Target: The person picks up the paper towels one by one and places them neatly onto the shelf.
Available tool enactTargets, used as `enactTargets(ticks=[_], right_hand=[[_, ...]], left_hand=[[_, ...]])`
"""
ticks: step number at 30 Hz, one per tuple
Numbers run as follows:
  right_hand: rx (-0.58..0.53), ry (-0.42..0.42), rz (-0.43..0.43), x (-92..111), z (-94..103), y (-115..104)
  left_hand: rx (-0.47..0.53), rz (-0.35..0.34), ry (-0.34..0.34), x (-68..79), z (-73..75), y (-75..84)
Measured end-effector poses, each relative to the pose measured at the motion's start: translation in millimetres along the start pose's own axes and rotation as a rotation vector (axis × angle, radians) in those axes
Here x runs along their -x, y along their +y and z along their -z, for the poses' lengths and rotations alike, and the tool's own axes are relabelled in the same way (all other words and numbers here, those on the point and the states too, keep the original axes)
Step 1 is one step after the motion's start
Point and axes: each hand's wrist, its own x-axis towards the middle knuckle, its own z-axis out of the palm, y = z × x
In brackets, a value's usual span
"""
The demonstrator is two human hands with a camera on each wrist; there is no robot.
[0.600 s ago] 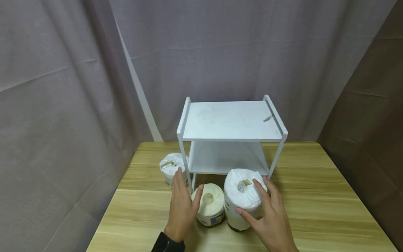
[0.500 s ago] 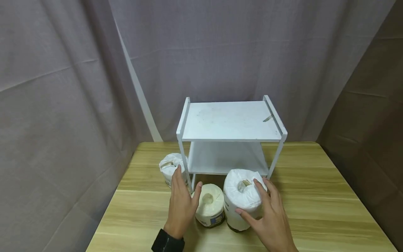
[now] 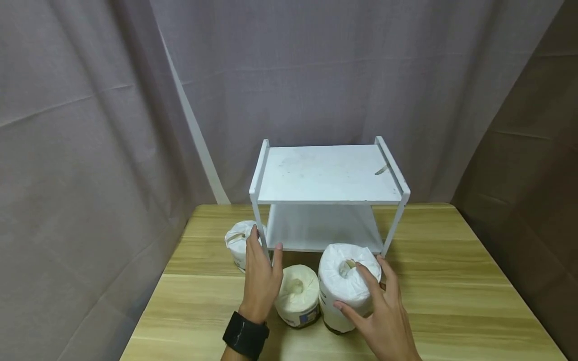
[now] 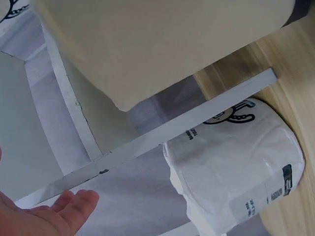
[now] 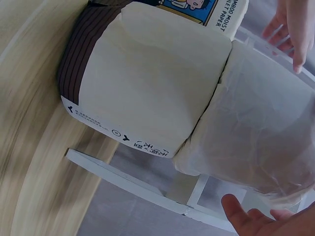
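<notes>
"What is the right hand (image 3: 386, 316) doing?"
"Its thumb and fingers spread wide around a white, thinly wrapped cylindrical paper roll (image 3: 340, 290); I can't tell whether they grip. That roll stands on a cream roll with a brown-striped base (image 5: 152, 78), before a white two-tier shelf (image 3: 329, 173)."
"And the left hand (image 3: 261, 286)?"
"Fingers extended, thumb apart, beside a short cream roll with a blue label (image 3: 300, 303)."

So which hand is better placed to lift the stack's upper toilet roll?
Probably the right hand: it already curves around the upper toilet roll. The left hand is farther off, beside the white rack's front left leg.
</notes>
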Motion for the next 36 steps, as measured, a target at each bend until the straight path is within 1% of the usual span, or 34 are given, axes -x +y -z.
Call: enactTargets(ticks=[4, 9, 11, 16, 19, 21, 26, 31, 34, 36], right_hand=[[-0.007, -0.001, 0.004, -1.8, -2.1, -0.1], [0.01, 0.002, 0.025, 1.8, -0.6, 0.5], [0.019, 0.002, 0.033, 4.8, 0.7, 0.4], [0.03, 0.032, 0.06, 9.6, 1.2, 1.3], [0.025, 0.058, 0.084, 9.4, -1.9, 2.0], [0.028, 0.053, 0.081, 9.3, -4.2, 0.5], [0.038, 0.042, 0.082, 7.1, -8.2, -1.0], [0.029, 0.077, 0.135, 2.6, -12.1, 2.4], [0.015, 0.091, 0.151, 0.5, -14.3, 3.1], [0.01, 0.1, 0.157, -1.1, -15.2, 3.2]], left_hand=[[0.088, 0.046, 0.0, -9.1, -2.0, -0.8], [0.244, 0.108, 0.05, -16.7, -10.9, -3.8], [0.298, 0.119, 0.075, -18.6, -16.0, -4.8], [0.396, 0.092, 0.125, -22.1, -26.9, -6.7], [0.437, 0.089, 0.131, -23.4, -28.1, -8.7], [0.455, 0.09, 0.136, -24.3, -27.1, -10.4], [0.518, 0.074, 0.132, -29.9, -26.8, -14.4], [0.607, 0.062, 0.13, -36.2, -30.2, -21.1], [0.623, 0.045, 0.126, -38.2, -31.7, -26.4], [0.616, 0.032, 0.118, -39.5, -32.2, -29.1]])
